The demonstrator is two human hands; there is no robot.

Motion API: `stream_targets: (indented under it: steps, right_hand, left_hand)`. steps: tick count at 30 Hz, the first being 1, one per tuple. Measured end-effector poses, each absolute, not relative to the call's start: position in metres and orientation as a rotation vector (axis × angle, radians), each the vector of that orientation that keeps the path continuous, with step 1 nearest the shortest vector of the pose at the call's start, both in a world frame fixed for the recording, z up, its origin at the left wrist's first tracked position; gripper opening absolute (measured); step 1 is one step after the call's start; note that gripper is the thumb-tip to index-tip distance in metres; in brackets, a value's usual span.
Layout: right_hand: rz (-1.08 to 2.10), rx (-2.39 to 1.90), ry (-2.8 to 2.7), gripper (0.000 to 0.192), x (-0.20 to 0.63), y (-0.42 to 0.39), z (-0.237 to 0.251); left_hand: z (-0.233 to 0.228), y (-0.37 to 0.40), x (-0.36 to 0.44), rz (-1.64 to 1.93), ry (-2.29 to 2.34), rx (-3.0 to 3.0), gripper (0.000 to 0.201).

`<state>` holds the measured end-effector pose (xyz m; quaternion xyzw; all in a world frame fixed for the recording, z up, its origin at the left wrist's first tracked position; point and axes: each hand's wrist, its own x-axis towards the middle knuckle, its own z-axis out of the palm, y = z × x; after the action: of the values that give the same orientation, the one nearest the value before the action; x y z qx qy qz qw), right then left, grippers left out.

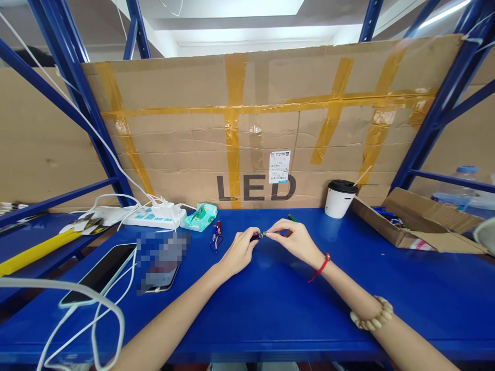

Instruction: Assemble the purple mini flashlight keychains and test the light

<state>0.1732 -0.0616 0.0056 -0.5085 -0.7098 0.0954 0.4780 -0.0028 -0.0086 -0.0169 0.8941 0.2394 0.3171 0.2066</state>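
My left hand (240,251) is closed round a small dark tube (255,237) with a silvery end, just left of the middle of the blue table. My right hand (294,238) pinches a tiny silvery piece (265,234) between thumb and fingertips, right at the tube's end. Whether the two parts touch I cannot tell. Behind my right hand lies a small green object (292,218), partly hidden. To the left of my left hand are a small red tube (219,228) and a small blue tube (214,238), with carabiner-like clips.
A white cup with black lid (340,199) and an open cardboard box (410,221) stand at the right. On the left are a green packet (200,217), a power strip (154,217), a phone (100,273) and loose white cables (119,314). Cardboard (178,149) walls the back.
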Motion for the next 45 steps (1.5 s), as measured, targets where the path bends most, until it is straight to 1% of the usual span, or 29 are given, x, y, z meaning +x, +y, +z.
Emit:
stream_targets:
  steps: [16,20,24,26,31,35,39,42,45]
  right_hand:
    - [0.676,-1.262,-1.678,0.022,0.182,-0.056,-0.001]
    - [0.814,-1.248,-1.64,0.024,0.18,-0.056,-0.002]
    - [1.038,-1.343,-1.563,0.031,0.18,-0.058,0.003]
    - [1.09,-1.373,-1.552,0.033,0.181,-0.06,0.005]
    - [1.05,-1.424,-1.584,0.036,0.184,-0.061,0.006]
    - [0.883,-1.382,-1.671,0.036,0.183,-0.062,0.006]
    - [0.751,-1.363,-1.648,0.034,0.176,-0.067,0.007]
    - [0.804,-1.394,-1.552,0.036,0.169,-0.068,0.003]
    - [0.939,-1.47,-1.447,0.038,0.165,-0.067,-0.002]
  left_hand:
    - [-0.025,-0.011,-0.006,0.886,0.547,2.553,0.03]
    - [-0.026,-0.009,-0.005,0.916,0.54,2.555,0.031]
    - [-0.025,-0.009,-0.004,0.953,0.48,2.465,0.029]
    - [-0.024,-0.01,-0.004,0.959,0.449,2.45,0.028]
    - [-0.019,-0.013,-0.007,0.935,0.381,2.541,0.027]
    - [-0.02,-0.017,-0.008,0.924,0.409,2.634,0.027]
    - [-0.025,-0.022,-0.006,1.004,0.505,2.702,0.028]
    - [-0.03,-0.022,-0.008,1.064,0.551,2.788,0.031]
    - [-0.032,-0.02,-0.009,1.053,0.537,2.891,0.031]
